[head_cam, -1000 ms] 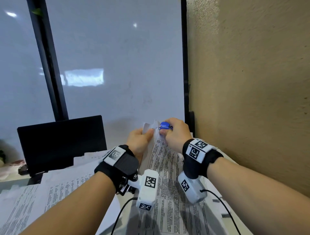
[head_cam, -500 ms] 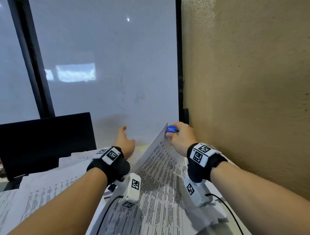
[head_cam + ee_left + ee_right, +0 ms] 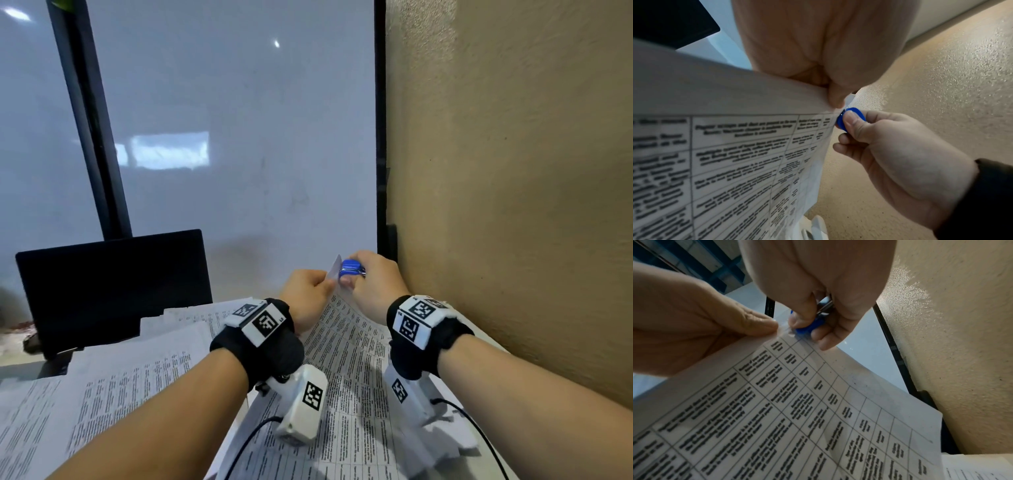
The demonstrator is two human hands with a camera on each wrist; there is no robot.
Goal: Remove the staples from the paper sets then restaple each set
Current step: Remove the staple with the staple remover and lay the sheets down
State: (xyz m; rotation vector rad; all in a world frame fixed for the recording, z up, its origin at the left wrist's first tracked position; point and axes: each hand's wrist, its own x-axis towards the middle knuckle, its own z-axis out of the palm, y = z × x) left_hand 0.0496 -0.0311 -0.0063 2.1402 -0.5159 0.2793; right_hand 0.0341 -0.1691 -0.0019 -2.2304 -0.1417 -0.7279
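**Staple remover at the lifted corner of a paper set**

The left hand (image 3: pixel 306 297) pinches the top corner of the paper set (image 3: pixel 346 370) between thumb and fingers, holding that corner raised off the table (image 3: pixel 10 371) while the rest of the sheets slope down toward the near edge. The right hand (image 3: pixel 371 284) grips a small blue staple remover (image 3: pixel 350 267), thumb and fingers curled tight round it, its tip touching the same corner just beside the left fingertips (image 3: pixel 764 324). This happens at the table's far right corner, near the beige wall (image 3: pixel 513 171). More printed sheets (image 3: pixel 102 394) lie toward the left edge, in front of a black monitor (image 3: pixel 113 284)
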